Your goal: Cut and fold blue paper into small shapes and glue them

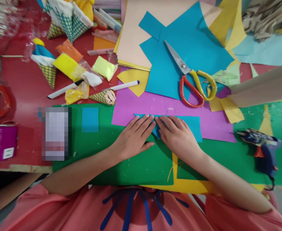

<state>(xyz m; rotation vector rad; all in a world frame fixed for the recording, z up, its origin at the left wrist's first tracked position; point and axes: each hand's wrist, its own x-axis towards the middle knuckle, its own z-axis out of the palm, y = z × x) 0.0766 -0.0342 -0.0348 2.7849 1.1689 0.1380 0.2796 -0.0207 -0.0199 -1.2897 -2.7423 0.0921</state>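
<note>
A strip of blue paper (191, 126) lies across a purple sheet (136, 109) and a green sheet (100, 150). My left hand (135, 136) rests flat on the strip's left part, fingers stretched and close together. Pressed on the strip right beside it is my right hand (177, 134), fingers flat too. The fingertips of both hands meet at the strip's upper edge, where the paper is creased. Neither hand grips anything.
Scissors with red and yellow handles (191, 77) lie on a big blue sheet (186, 54) behind. A glue gun (261, 144) sits at the right. A small blue square (90, 119), markers (125, 86), paper cones (102, 96) and scraps crowd the red table (25, 89) at left.
</note>
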